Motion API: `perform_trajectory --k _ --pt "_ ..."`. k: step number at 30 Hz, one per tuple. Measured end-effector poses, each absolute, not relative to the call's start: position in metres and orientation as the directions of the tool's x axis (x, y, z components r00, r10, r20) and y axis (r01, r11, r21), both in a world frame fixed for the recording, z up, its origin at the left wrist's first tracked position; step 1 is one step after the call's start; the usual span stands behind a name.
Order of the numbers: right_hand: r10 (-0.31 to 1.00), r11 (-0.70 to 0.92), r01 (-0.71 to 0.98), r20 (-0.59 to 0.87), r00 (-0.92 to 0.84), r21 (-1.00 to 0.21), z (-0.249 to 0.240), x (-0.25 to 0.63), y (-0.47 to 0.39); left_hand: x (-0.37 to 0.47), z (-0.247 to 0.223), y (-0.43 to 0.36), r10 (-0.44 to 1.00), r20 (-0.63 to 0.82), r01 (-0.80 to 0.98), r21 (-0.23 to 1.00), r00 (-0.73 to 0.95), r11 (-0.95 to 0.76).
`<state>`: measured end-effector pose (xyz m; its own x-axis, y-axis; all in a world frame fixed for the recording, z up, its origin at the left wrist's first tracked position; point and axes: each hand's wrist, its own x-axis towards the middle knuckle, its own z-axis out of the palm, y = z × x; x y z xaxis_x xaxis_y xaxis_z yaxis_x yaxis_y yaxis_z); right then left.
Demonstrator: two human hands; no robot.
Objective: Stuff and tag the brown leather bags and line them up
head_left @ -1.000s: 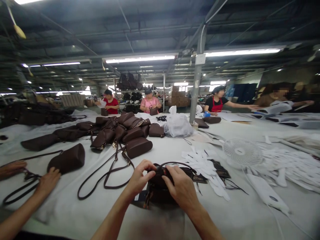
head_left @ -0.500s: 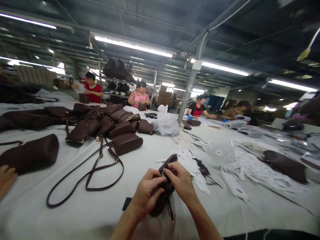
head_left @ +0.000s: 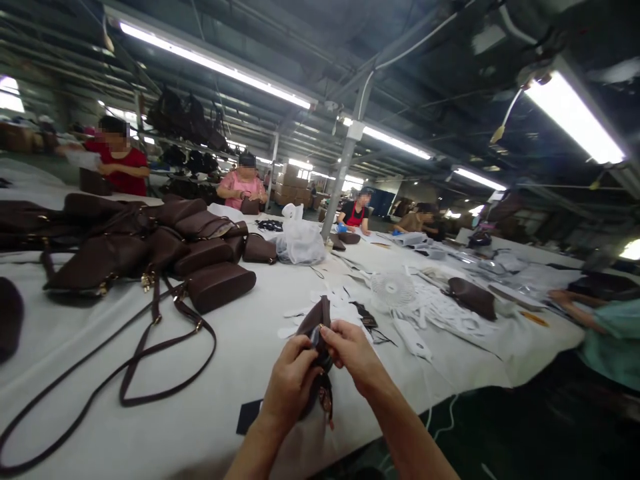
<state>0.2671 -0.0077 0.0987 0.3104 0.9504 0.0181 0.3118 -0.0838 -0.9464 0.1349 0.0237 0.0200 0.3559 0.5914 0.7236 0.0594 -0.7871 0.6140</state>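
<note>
Between my hands, low in the middle of the head view, is a small dark brown handbag [head_left: 316,319], tilted with its top towards me. My left hand [head_left: 290,380] grips its near left side, fingers bent around the edge. With thumb and fingers pinched, my right hand [head_left: 350,350] holds the upper right edge by a small shiny spot. Metal fittings hang from a dark strap end [head_left: 326,400] below the bag. A dark flat card [head_left: 249,417] lies left of my left wrist. Just beyond the bag are white paper-like strips [head_left: 345,308] and a black tag [head_left: 365,315].
A heap of brown handbags [head_left: 150,247] with a long looped strap [head_left: 170,397] covers the table's left. A white fan [head_left: 395,291] stands right of my hands, near another brown bag [head_left: 473,298]. A clear plastic bag [head_left: 300,241] lies by a post [head_left: 343,173]. Several people work around the table.
The view has swung right, bringing a person in a green sleeve into sight at the right. The other hand at the left edge is gone from view. The bag's top edge appears wider apart.
</note>
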Motion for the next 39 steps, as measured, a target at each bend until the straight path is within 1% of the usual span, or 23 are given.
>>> perform_trajectory --k 2,3,5,7,9,11,12,13,14,16,18,22,24,27,29,30,31,34,35,36,39 --pt "0.972 -0.127 0.085 -0.107 0.207 -0.988 0.097 0.269 -0.012 0.134 0.017 0.023 0.6 0.729 0.042 0.624 0.33 -0.781" --pt "0.978 -0.132 0.027 -0.126 0.168 -0.991 0.097 0.27 -0.014 0.133 0.016 0.022 0.606 0.729 0.037 0.629 0.319 -0.776" --pt "0.989 -0.105 0.019 -0.103 0.104 -0.994 0.098 0.273 -0.019 0.132 0.014 0.02 0.638 0.713 0.056 0.653 0.292 -0.756" --pt "0.998 -0.035 0.117 -0.028 0.064 -0.993 0.098 0.279 -0.022 0.132 0.013 0.016 0.685 0.68 0.108 0.685 0.26 -0.721" --pt "0.99 0.092 0.279 0.118 0.075 -0.956 0.096 0.289 -0.024 0.133 0.015 0.013 0.718 0.644 0.169 0.702 0.264 -0.692" --pt "0.945 0.225 0.447 0.306 0.117 -0.866 0.091 0.301 -0.023 0.134 0.019 0.01 0.72 0.621 0.222 0.689 0.31 -0.69" --pt "0.916 0.264 0.509 0.378 0.134 -0.819 0.087 0.306 -0.022 0.134 0.023 0.009 0.718 0.611 0.245 0.679 0.334 -0.692" --pt "0.898 0.278 0.55 0.417 0.144 -0.788 0.083 0.311 -0.022 0.134 0.028 0.008 0.714 0.603 0.268 0.666 0.357 -0.696" --pt "0.896 0.273 0.569 0.42 0.142 -0.776 0.079 0.316 -0.021 0.134 0.033 0.008 0.71 0.592 0.289 0.653 0.381 -0.7" --pt "0.92 0.254 0.576 0.378 0.105 -0.777 0.071 0.321 -0.021 0.133 0.043 0.008 0.708 0.56 0.331 0.631 0.431 -0.701" --pt "0.929 0.27 0.584 0.366 0.049 -0.765 0.065 0.324 -0.021 0.131 0.053 0.01 0.712 0.516 0.368 0.618 0.476 -0.695" --pt "0.902 0.323 0.643 0.432 0.014 -0.695 0.064 0.325 -0.013 0.131 0.064 0.014 0.723 0.445 0.403 0.618 0.529 -0.675" --pt "0.884 0.361 0.69 0.466 -0.039 -0.627 0.069 0.324 -0.007 0.132 0.065 0.015 0.71 0.445 0.398 0.608 0.545 -0.687" --pt "0.864 0.405 0.778 0.479 -0.154 -0.48 0.079 0.324 0.002 0.132 0.061 0.016 0.681 0.485 0.369 0.591 0.548 -0.718" --pt "0.867 0.394 0.81 0.468 -0.171 -0.435 0.084 0.324 0.007 0.132 0.056 0.017 0.675 0.512 0.347 0.596 0.531 -0.725" --pt "0.876 0.383 0.807 0.453 -0.164 -0.449 0.086 0.325 0.009 0.132 0.054 0.017 0.681 0.52 0.337 0.608 0.516 -0.719" --pt "0.891 0.371 0.79 0.428 -0.154 -0.489 0.088 0.326 0.01 0.133 0.051 0.018 0.691 0.524 0.324 0.627 0.499 -0.709" --pt "0.945 0.316 0.677 0.283 -0.162 -0.665 0.095 0.332 0.012 0.136 0.046 0.019 0.711 0.523 0.255 0.691 0.469 -0.677" --pt "0.951 0.307 0.654 0.257 -0.175 -0.692 0.097 0.334 0.012 0.136 0.045 0.019 0.708 0.527 0.223 0.705 0.47 -0.673" --pt "0.949 0.314 0.647 0.26 -0.18 -0.695 0.099 0.336 0.012 0.136 0.045 0.019 0.699 0.532 0.188 0.715 0.477 -0.673" --pt "0.929 0.348 0.675 0.334 -0.157 -0.651 0.105 0.341 0.012 0.134 0.046 0.02 0.651 0.534 0.077 0.738 0.54 -0.67"
